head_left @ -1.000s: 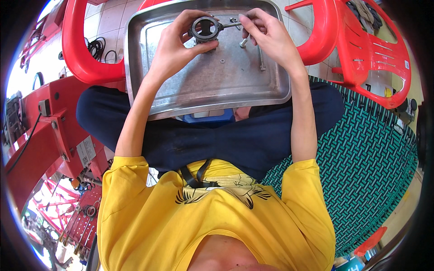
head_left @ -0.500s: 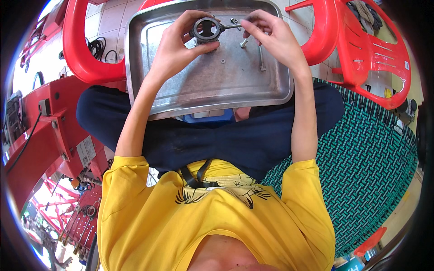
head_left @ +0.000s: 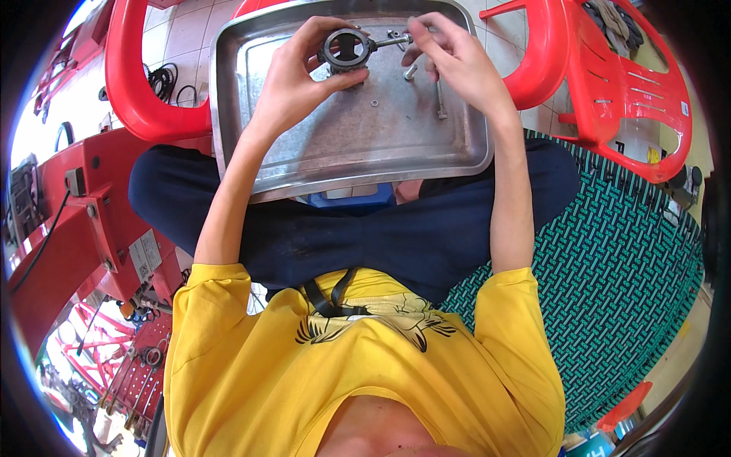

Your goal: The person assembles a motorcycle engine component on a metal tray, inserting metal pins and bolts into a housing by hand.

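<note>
My left hand is closed round a dark metal ring-shaped clamp, holding it above a metal tray. From the clamp's right side a bolt sticks out toward my right hand. The fingers of my right hand are pinched at the bolt's outer end, slightly blurred. Below that hand a short bolt and a long bolt lie in the tray. A small nut rests near the tray's middle, and more small hardware shows behind the bolt.
The tray sits across my crossed legs, its rim raised all round. A red plastic stool stands at the left, a red chair at the right. Red machinery fills the left side. A green woven seat lies to the right.
My right hand's fingers have shifted around the bolt's end, and the hand has turned slightly. The left hand and clamp have barely moved.
</note>
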Action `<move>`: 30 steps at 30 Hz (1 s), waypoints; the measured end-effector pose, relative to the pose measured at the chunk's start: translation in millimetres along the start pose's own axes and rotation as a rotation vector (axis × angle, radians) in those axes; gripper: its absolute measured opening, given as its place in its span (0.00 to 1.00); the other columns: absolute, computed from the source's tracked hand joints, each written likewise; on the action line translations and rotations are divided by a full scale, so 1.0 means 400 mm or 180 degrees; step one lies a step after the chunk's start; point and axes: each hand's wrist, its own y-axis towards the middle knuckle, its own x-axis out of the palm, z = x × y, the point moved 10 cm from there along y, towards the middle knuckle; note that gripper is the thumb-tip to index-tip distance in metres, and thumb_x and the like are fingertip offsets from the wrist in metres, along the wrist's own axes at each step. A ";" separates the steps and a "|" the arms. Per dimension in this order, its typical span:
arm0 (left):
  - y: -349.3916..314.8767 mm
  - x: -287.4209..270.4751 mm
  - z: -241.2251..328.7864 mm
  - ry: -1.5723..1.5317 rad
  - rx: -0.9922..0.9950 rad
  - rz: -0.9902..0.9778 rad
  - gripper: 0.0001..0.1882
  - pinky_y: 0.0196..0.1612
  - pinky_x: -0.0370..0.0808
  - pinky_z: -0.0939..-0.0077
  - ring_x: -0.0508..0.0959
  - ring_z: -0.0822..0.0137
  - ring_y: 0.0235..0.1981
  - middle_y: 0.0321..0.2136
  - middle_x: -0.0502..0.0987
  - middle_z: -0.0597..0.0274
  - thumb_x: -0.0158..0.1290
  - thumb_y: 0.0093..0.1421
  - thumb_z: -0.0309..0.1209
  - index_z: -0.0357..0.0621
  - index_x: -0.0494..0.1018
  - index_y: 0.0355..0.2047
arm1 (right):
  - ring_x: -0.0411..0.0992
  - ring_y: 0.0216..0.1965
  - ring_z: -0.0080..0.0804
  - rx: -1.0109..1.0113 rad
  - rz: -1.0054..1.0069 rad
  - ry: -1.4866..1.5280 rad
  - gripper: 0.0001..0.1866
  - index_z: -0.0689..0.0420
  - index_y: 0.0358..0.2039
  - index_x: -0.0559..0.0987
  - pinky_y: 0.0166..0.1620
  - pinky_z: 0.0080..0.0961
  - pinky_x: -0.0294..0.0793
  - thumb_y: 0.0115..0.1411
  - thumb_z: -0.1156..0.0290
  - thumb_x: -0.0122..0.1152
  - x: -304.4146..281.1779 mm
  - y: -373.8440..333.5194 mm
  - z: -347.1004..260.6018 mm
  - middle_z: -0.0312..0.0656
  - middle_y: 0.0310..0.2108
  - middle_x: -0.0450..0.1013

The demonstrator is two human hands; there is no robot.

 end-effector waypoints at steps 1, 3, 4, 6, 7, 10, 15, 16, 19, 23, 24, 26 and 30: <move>0.000 0.000 0.000 0.0008 0.0001 -0.0004 0.32 0.63 0.73 0.59 0.78 0.61 0.57 0.50 0.79 0.58 0.72 0.49 0.32 0.49 0.72 0.54 | 0.65 0.23 0.15 -0.0222 -0.0007 0.0006 0.20 0.58 0.47 0.77 0.28 0.15 0.66 0.70 0.53 0.57 -0.004 -0.002 -0.012 0.37 0.29 0.80; 0.000 0.002 0.002 0.0025 0.0003 -0.0015 0.32 0.63 0.73 0.59 0.78 0.61 0.57 0.50 0.79 0.58 0.73 0.49 0.32 0.49 0.72 0.54 | 0.64 0.22 0.14 -0.0306 -0.0066 -0.0077 0.19 0.58 0.47 0.77 0.27 0.14 0.65 0.70 0.54 0.57 -0.003 -0.003 -0.017 0.37 0.28 0.80; 0.000 0.003 0.002 0.0012 -0.0041 -0.0040 0.33 0.64 0.71 0.62 0.77 0.62 0.56 0.51 0.79 0.57 0.72 0.49 0.31 0.46 0.72 0.55 | 0.64 0.22 0.14 -0.0168 -0.0118 -0.0164 0.19 0.58 0.48 0.78 0.27 0.14 0.65 0.70 0.54 0.57 -0.001 -0.003 -0.011 0.37 0.27 0.80; 0.001 0.006 0.007 -0.0016 -0.0125 -0.0092 0.33 0.65 0.69 0.67 0.77 0.64 0.56 0.52 0.78 0.55 0.72 0.50 0.29 0.40 0.72 0.56 | 0.64 0.21 0.14 0.0104 -0.0115 -0.0171 0.19 0.58 0.48 0.78 0.26 0.15 0.65 0.69 0.54 0.58 0.001 -0.003 0.007 0.37 0.26 0.80; 0.001 0.006 0.008 -0.0016 -0.0107 -0.0089 0.33 0.65 0.69 0.67 0.77 0.64 0.56 0.52 0.78 0.55 0.72 0.50 0.29 0.40 0.72 0.56 | 0.65 0.20 0.14 0.0238 -0.0061 -0.0089 0.19 0.58 0.48 0.78 0.25 0.15 0.65 0.69 0.54 0.58 0.005 -0.002 0.016 0.37 0.25 0.80; 0.000 0.003 0.010 -0.0016 -0.0088 -0.0081 0.33 0.65 0.69 0.68 0.77 0.64 0.56 0.52 0.78 0.55 0.72 0.50 0.29 0.40 0.72 0.56 | 0.65 0.19 0.15 -0.0045 -0.0007 -0.0108 0.21 0.59 0.47 0.78 0.24 0.15 0.65 0.70 0.52 0.56 -0.004 -0.009 -0.013 0.39 0.25 0.80; 0.000 0.004 0.009 0.0015 -0.0144 -0.0073 0.33 0.66 0.68 0.68 0.77 0.64 0.56 0.52 0.78 0.55 0.72 0.50 0.30 0.40 0.72 0.56 | 0.65 0.16 0.16 0.0249 -0.0150 -0.0028 0.23 0.60 0.46 0.77 0.23 0.14 0.65 0.71 0.49 0.54 -0.001 -0.005 0.002 0.41 0.24 0.80; 0.000 0.004 0.009 0.0030 -0.0114 -0.0073 0.33 0.66 0.68 0.67 0.77 0.64 0.56 0.52 0.78 0.55 0.72 0.50 0.29 0.40 0.72 0.56 | 0.66 0.16 0.16 0.0166 -0.0134 0.0033 0.23 0.60 0.46 0.77 0.23 0.14 0.65 0.71 0.49 0.54 0.003 -0.007 0.000 0.42 0.24 0.80; -0.001 0.002 0.005 0.0075 -0.0027 -0.0051 0.33 0.65 0.70 0.64 0.77 0.63 0.56 0.51 0.78 0.55 0.72 0.50 0.30 0.43 0.72 0.55 | 0.66 0.16 0.15 -0.0069 -0.0131 0.0013 0.23 0.60 0.45 0.77 0.22 0.14 0.64 0.70 0.50 0.55 -0.003 -0.012 -0.021 0.42 0.25 0.80; 0.000 0.003 0.008 0.0083 0.0052 -0.0033 0.32 0.63 0.72 0.58 0.77 0.61 0.57 0.51 0.79 0.58 0.72 0.50 0.31 0.49 0.72 0.54 | 0.66 0.16 0.15 0.0604 -0.0267 -0.0155 0.21 0.60 0.46 0.77 0.22 0.14 0.65 0.69 0.53 0.59 0.002 -0.002 0.034 0.42 0.24 0.80; 0.000 0.003 0.010 0.0078 0.0057 -0.0030 0.32 0.63 0.72 0.59 0.77 0.61 0.57 0.51 0.79 0.58 0.72 0.50 0.31 0.49 0.72 0.54 | 0.68 0.16 0.17 0.0385 -0.0170 -0.0125 0.21 0.59 0.46 0.78 0.23 0.16 0.67 0.68 0.52 0.60 -0.001 -0.001 0.016 0.43 0.23 0.80; 0.000 0.003 0.012 0.0064 0.0043 -0.0039 0.31 0.63 0.73 0.60 0.78 0.62 0.57 0.50 0.79 0.58 0.72 0.50 0.31 0.48 0.72 0.54 | 0.71 0.15 0.20 -0.0053 0.0023 -0.0064 0.22 0.58 0.47 0.80 0.25 0.20 0.71 0.66 0.51 0.62 -0.006 -0.009 -0.018 0.43 0.23 0.81; 0.000 0.008 0.017 0.0040 0.0047 -0.0077 0.31 0.61 0.74 0.63 0.78 0.63 0.56 0.50 0.80 0.59 0.72 0.50 0.31 0.48 0.72 0.54 | 0.69 0.15 0.18 0.0207 -0.0122 -0.0003 0.22 0.58 0.48 0.80 0.24 0.18 0.69 0.67 0.52 0.61 -0.003 -0.003 0.005 0.43 0.22 0.80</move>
